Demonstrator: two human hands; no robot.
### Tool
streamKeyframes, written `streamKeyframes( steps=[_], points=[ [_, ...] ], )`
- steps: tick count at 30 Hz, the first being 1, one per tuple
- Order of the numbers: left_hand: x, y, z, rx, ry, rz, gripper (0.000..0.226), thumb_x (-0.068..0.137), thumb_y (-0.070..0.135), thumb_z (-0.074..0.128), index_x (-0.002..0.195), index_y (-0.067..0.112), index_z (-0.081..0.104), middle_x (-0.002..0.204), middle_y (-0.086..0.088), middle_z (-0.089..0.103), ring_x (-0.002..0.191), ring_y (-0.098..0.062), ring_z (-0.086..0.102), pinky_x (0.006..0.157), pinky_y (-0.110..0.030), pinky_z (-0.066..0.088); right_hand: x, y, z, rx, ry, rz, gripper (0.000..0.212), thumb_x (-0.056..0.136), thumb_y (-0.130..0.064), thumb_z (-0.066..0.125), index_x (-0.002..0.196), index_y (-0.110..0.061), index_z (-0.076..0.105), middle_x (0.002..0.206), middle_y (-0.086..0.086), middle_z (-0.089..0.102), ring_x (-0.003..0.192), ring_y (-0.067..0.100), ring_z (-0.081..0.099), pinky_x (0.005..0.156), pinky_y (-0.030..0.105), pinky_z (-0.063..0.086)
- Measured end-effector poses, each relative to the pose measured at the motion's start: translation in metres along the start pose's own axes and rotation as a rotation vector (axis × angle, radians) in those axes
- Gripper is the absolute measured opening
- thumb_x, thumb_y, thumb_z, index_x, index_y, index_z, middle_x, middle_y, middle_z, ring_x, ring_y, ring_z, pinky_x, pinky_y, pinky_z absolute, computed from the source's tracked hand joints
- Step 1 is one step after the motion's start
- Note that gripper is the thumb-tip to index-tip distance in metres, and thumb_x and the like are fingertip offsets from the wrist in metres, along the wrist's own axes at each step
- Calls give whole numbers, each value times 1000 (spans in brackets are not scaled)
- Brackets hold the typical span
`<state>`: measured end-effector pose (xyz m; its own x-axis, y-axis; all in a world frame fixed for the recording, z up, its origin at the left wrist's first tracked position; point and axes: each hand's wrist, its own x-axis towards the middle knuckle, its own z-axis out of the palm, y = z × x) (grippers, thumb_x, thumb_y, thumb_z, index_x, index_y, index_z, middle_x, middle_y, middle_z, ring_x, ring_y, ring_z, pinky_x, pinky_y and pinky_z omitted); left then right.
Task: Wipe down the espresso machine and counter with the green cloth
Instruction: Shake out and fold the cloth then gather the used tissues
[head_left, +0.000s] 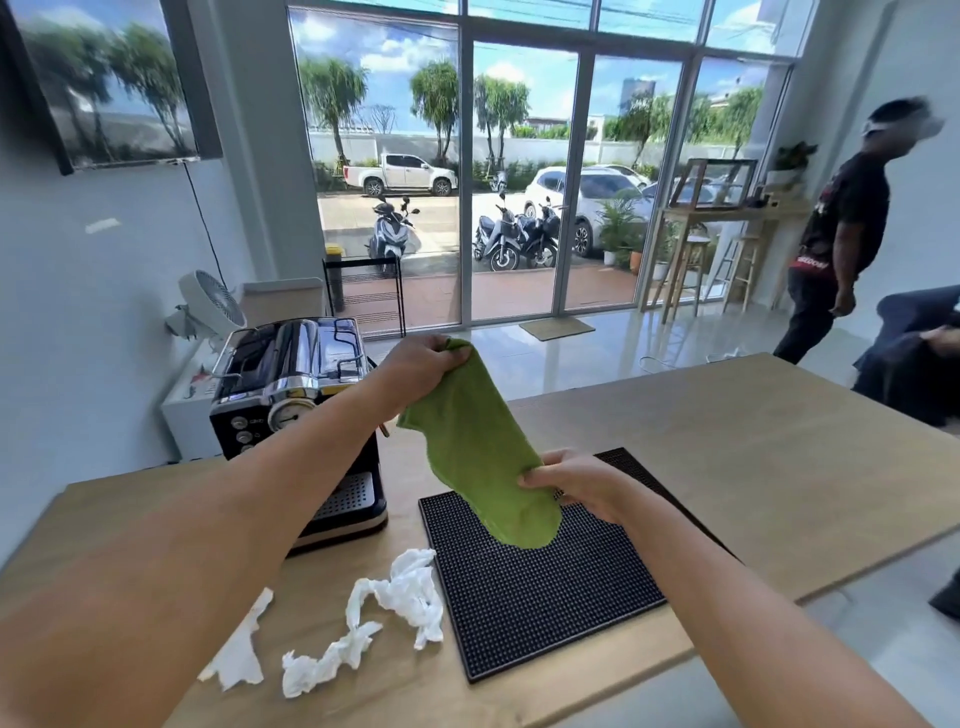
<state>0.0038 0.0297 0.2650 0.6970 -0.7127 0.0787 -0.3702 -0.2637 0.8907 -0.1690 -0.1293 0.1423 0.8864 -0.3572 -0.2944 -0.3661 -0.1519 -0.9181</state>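
Wooden counter (753, 441) holds crumpled tissues (400, 597) beside black mat (535, 597).

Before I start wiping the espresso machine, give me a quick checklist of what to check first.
1. Grip: ok, the left hand grips the top of the green cloth and the right hand holds its lower part.
2. Cloth ready for wiping: not ok, it hangs bunched in the air over the black mat.
3. Reach: ok, probably; the espresso machine stands on the counter right behind the left forearm.
4. Surface free to wipe: not ok, crumpled tissues lie left of the mat.
5. Cloth damp or clean: cannot tell.
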Motion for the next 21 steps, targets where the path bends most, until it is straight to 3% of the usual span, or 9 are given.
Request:
streamKeyframes(
  steps=[3,6,8,10,13,17,21],
  points=[
    [3,1,-1,57,27,23,12,92,32,62,96,21,68,79,2,65,72,-16,61,73,-29,51,-2,16,-9,-81,51,22,29,79,-39,73,105,-27,74,105,-3,74,95,17,61,79,33,42],
    [5,-4,-1,85,22,32,13,92,32,63,94,20,68,83,-2,67,77,-21,62,80,-33,52,-5,22,-14,-43,20,-42,51,71,-48,80,110,-16,70,100,10,68,82,20,55,70,32,38],
    [6,-7,-4,73,21,40,15,92,33,62,96,20,69,88,-5,68,83,-24,64,85,-36,53,-4,25,-16,39,-76,-60,59,75,-53,77,119,-15,66,115,17,67,95,31,62,79,43,47],
    [9,-8,-8,51,18,44,17,91,36,63,97,21,69,92,-6,69,86,-25,65,86,-38,54,-2,29,-20,199,-211,-60,60,90,-56,60,129,-11,59,129,15,62,116,38,60,95,49,48],
    [12,-7,-13,21,21,54,13,90,35,64,91,24,70,93,-7,70,85,-25,66,87,-40,55,-4,30,-25,443,-281,-25,72,89,-62,56,129,-2,53,116,15,54,98,30,58,80,37,53],
    [15,-5,-17,33,38,55,14,89,36,66,94,25,71,98,-7,71,95,-28,67,93,-42,53,-9,34,-30,312,-221,-84,53,86,-44,71,118,-2,64,103,10,62,85,19,58,71,29,47],
    [19,-9,-22,29,68,50,9,89,34,65,85,28,70,95,-6,70,92,-28,66,94,-45,52,-14,35,-37,175,-43,-79,48,74,-45,81,98,-8,64,93,6,66,78,14,58,64,22,45]
  ],
)
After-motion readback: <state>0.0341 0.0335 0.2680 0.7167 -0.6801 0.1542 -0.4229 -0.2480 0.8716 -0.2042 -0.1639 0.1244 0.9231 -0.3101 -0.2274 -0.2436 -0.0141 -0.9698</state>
